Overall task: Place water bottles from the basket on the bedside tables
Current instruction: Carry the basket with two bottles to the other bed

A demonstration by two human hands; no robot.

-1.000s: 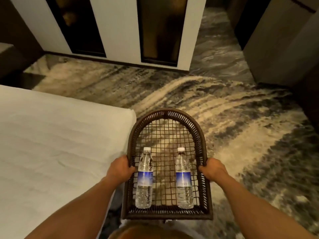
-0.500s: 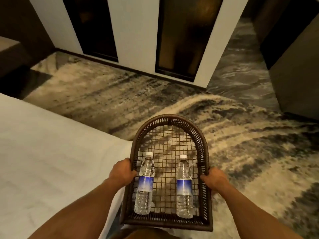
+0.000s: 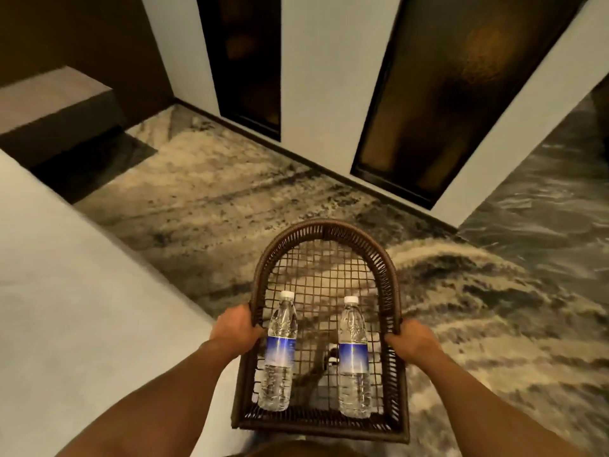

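So the view has swung left over the last second: the bed [image 3: 82,308] fills more of the lower left and a low ledge [image 3: 49,103] shows upper left, so probably heading bedside. The wicker basket [image 3: 326,232], low centre, holds two water bottles [image 3: 278,351] lying flat. Left hand [image 3: 235,328] and right hand [image 3: 412,341] each curl round a side rim.

basket [image 3: 324,227]: dark brown wicker | bottles [image 3: 278,351]: clear, blue labels, white caps | carpet [image 3: 494,308]: beige-grey swirls
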